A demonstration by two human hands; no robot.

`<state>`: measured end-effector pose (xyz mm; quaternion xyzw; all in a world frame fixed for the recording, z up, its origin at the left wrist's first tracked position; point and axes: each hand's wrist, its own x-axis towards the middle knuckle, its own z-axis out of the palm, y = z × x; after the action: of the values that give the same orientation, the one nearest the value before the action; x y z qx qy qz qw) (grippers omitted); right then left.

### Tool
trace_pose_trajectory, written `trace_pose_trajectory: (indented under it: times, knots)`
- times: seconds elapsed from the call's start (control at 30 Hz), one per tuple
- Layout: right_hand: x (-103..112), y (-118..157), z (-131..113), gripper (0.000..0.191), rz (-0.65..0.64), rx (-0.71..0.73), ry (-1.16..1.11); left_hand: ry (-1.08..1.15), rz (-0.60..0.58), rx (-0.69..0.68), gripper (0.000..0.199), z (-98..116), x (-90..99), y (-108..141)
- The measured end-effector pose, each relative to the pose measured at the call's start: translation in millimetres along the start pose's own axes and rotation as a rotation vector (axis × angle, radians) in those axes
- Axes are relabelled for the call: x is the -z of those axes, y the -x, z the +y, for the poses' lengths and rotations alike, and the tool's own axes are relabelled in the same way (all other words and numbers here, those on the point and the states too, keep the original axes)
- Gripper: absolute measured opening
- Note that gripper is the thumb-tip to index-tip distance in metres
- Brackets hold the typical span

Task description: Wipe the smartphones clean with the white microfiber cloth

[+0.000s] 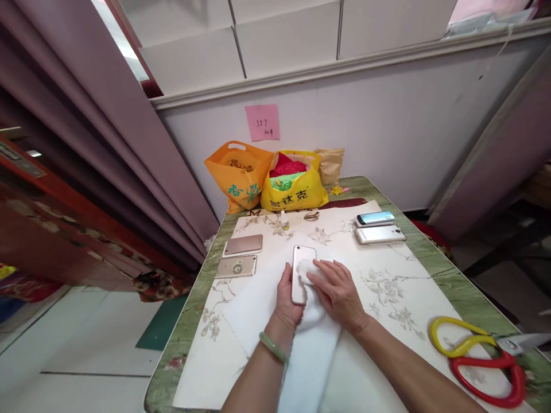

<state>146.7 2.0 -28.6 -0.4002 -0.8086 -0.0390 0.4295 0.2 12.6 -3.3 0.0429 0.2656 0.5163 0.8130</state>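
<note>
My left hand (287, 295) grips a silver-white smartphone (298, 289) by its side, back facing up with the camera at the top left corner. A white cloth (316, 344) is bunched in my right hand (340, 289), whose fingers press it against the phone's back. The rest of the cloth hangs down between my forearms over the table. A pale green bangle (274, 347) circles my left wrist. The phone's right side is partly covered by the cloth.
Phones lie at left, a rose-gold one (244, 244) and a gold one with a ring (226, 267), and at right, a blue one (376, 218) and a silver one (381, 234). Scissors (477, 350) lie front right. A small bottle (284, 220), orange bag (241, 178) and yellow bag (297, 198) stand behind.
</note>
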Motion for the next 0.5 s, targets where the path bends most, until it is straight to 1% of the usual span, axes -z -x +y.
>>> trace_pose_trajectory:
  times: [0.07,0.1,0.17,0.2,0.23,0.27,0.33,0.37,0.4,0.5]
  knots:
    - [3.1,-0.7,-4.0,0.036,0.037,0.066,-0.047,-0.042,0.001,-0.024,0.052,1.1,-0.2,3.5]
    - [3.8,-0.8,-5.5,0.039,0.072,0.068,-0.064,-0.067,-0.002,-0.040,0.052,1.4,-0.2,5.0]
    - [3.5,-0.7,-7.1,0.042,0.127,0.023,-0.077,-0.107,-0.008,-0.057,0.049,1.2,0.6,5.9]
    - [2.5,-0.8,-7.1,0.042,0.109,0.011,-0.083,-0.119,-0.011,-0.042,0.047,0.8,1.3,5.0]
    - [1.3,-1.1,-6.4,0.041,0.051,0.024,-0.094,-0.125,-0.014,-0.013,0.044,0.3,2.2,3.4]
    - [0.0,-1.6,-5.3,0.041,-0.035,0.053,-0.110,-0.126,-0.018,0.020,0.043,-0.3,3.3,1.3]
    - [-1.4,-3.3,-2.4,0.048,-0.184,0.106,-0.138,-0.122,-0.032,0.060,0.042,-0.8,5.7,-3.0]
    - [-0.9,-4.5,-1.1,0.054,-0.205,0.109,-0.144,-0.117,-0.038,0.058,0.043,-0.7,6.8,-4.5]
    - [0.7,-5.8,-0.3,0.058,-0.183,0.095,-0.145,-0.110,-0.040,0.036,0.044,-0.3,7.6,-5.3]
    - [11.8,-8.4,-4.9,0.062,-0.043,0.051,-0.152,-0.110,-0.045,-0.013,0.048,1.1,8.1,-3.6]
